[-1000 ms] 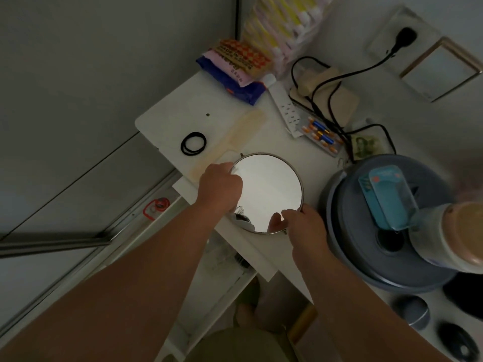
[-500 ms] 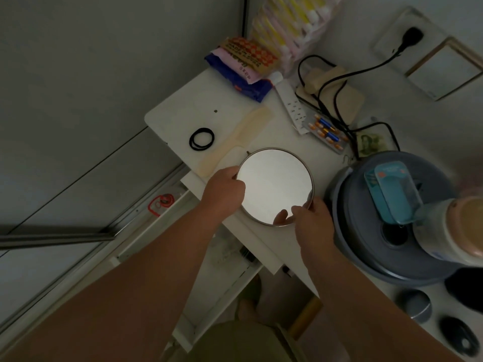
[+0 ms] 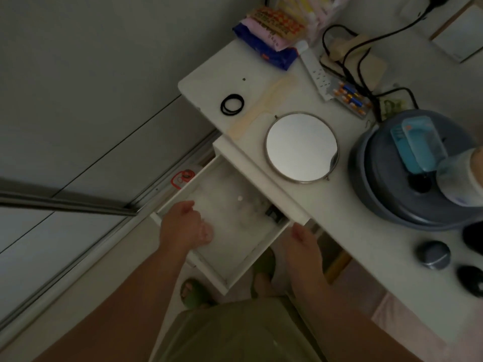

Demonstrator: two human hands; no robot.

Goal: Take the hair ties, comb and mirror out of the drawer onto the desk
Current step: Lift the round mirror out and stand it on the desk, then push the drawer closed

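The round metal-rimmed mirror (image 3: 300, 147) lies flat on the white desk (image 3: 339, 223), near its front edge. Left of it lie a pale cream comb (image 3: 261, 107) and black hair ties (image 3: 232, 105). Below the desk edge the white drawer (image 3: 251, 259) stands pulled out. My left hand (image 3: 187, 226) hovers over the drawer's left part, fingers loosely curled, holding nothing. My right hand (image 3: 304, 237) is beside the drawer's right front corner, fingers apart, also empty.
A small dark object (image 3: 271, 212) sits at the drawer's back right. On the desk: a grey round appliance (image 3: 392, 194) with a blue case, a power strip (image 3: 315, 71) with cables, batteries (image 3: 350, 96), snack packets (image 3: 269, 32). My slippered feet (image 3: 194, 291) are under the drawer.
Both hands let go of the mirror, which now lies on the desk, and drew back down to the open drawer. The view shifted, showing more of the drawer.
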